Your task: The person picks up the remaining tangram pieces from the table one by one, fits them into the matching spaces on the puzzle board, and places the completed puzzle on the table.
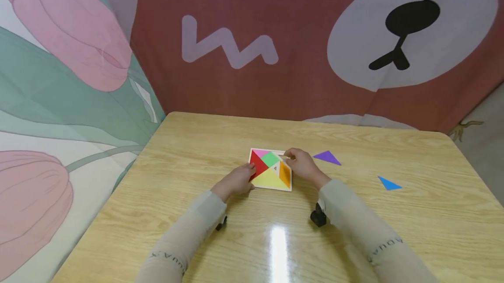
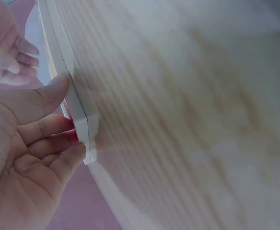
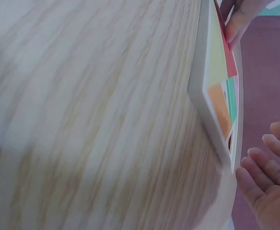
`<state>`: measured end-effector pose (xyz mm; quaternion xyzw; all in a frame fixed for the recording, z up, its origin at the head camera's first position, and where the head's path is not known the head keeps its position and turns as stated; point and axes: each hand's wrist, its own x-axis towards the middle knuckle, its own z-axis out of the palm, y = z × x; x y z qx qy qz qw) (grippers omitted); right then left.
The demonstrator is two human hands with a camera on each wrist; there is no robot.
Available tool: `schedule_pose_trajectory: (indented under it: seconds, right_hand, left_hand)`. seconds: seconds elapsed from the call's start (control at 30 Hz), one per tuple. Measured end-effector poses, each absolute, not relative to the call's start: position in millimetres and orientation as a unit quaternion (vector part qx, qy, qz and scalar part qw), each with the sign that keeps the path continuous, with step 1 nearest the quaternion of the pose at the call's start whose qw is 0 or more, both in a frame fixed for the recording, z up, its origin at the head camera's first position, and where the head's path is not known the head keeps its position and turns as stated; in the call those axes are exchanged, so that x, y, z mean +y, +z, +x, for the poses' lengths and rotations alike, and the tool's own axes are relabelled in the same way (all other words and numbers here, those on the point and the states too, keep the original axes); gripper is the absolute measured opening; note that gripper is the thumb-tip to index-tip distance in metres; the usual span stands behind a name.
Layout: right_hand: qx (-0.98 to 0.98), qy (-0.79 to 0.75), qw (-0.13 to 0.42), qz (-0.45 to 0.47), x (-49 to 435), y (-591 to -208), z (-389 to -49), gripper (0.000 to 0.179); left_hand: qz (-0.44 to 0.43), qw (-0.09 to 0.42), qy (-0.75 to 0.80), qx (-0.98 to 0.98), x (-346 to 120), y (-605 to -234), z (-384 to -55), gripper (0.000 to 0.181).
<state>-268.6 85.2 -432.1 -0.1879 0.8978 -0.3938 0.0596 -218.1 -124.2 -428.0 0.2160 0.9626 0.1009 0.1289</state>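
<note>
A white-rimmed tangram tray (image 1: 276, 167) lies on the table with several coloured pieces in it: a red triangle (image 1: 257, 165), a yellow triangle (image 1: 271, 179), a green square (image 1: 270, 158), a pink piece (image 1: 260, 153) and an orange piece (image 1: 285, 174). Bare tray bottom shows beside the orange one. My left hand (image 1: 238, 180) grips the tray's near left corner, its fingertips touching the red triangle. At the far right corner is my right hand (image 1: 303, 165); in the right wrist view its fingers (image 3: 262, 175) are loosely bent, with nothing visible between them.
Right of the tray, a purple triangle (image 1: 328, 157) lies on the wooden table (image 1: 177, 151). Farther right and nearer lies a blue triangle (image 1: 389, 183). A printed cloth (image 1: 236, 86) hangs behind the table's far edge, another on the left.
</note>
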Motion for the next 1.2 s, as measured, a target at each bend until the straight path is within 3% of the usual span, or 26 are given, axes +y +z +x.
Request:
schedule_pose_trajectory:
  seconds: [0.73,1.2]
  right_hand:
    - [0.898,-0.411,0.045,-0.150,146,-430,-259,0.032]
    - [0.912,-0.387,0.031,-0.132,174,-433,-257,0.027]
  left_hand:
    - [0.223,0.116,0.092,0.964,-122,-430,-219,0.051]
    - [0.233,0.100,0.095,0.963,-125,-431,-216,0.050]
